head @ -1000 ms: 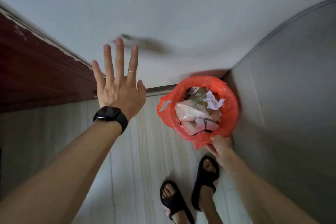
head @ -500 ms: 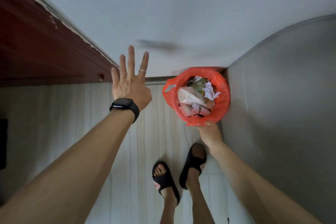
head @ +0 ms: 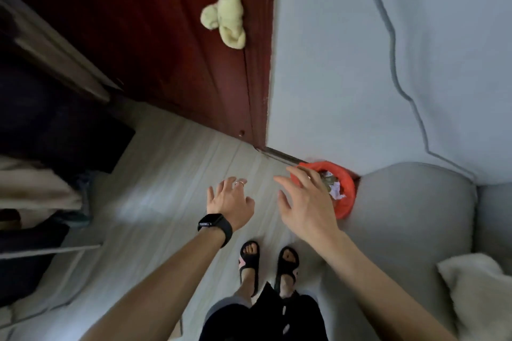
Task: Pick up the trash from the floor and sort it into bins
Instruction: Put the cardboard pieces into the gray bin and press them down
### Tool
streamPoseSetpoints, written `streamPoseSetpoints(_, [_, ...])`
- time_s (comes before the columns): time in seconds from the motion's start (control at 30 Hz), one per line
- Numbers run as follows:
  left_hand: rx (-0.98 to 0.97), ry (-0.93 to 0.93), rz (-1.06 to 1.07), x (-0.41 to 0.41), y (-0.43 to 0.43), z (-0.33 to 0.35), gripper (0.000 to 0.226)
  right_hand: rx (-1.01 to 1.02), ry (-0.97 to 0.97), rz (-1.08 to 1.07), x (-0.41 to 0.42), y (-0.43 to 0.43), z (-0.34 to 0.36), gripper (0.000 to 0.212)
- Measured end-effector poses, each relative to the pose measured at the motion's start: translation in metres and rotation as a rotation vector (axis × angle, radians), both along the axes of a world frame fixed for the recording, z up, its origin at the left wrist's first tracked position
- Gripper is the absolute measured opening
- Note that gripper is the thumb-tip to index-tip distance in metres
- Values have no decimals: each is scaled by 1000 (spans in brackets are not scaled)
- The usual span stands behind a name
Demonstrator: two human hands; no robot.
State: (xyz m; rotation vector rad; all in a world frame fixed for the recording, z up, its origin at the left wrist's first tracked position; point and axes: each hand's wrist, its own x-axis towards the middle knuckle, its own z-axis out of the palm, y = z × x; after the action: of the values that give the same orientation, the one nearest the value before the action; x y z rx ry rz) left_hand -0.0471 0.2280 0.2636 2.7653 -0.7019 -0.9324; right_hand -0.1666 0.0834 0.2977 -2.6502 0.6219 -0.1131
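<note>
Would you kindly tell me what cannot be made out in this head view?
Head view:
Trash in the red-lined bin: partly hidden by the right hand, blurred by motion.
Whether that hand touches the bin: unclear.
Dark objects at the left edge: cut off, underlit.

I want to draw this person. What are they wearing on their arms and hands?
The left hand has a thin silver ring on one finger, and a black watch with a black band sits on that wrist. The right hand wears nothing that shows. No sleeves are in view.
</note>
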Motion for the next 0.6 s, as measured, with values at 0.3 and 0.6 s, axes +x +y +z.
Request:
streamPoseSetpoints(0.3, [68, 3, 683, -93, 216, 55, 55, 163, -23, 583, 16, 131, 63, 39])
streamPoseSetpoints(0.6, [84, 46, 1407, -301, 376, 80, 47, 178, 137, 1246, -16, 312, 89, 36])
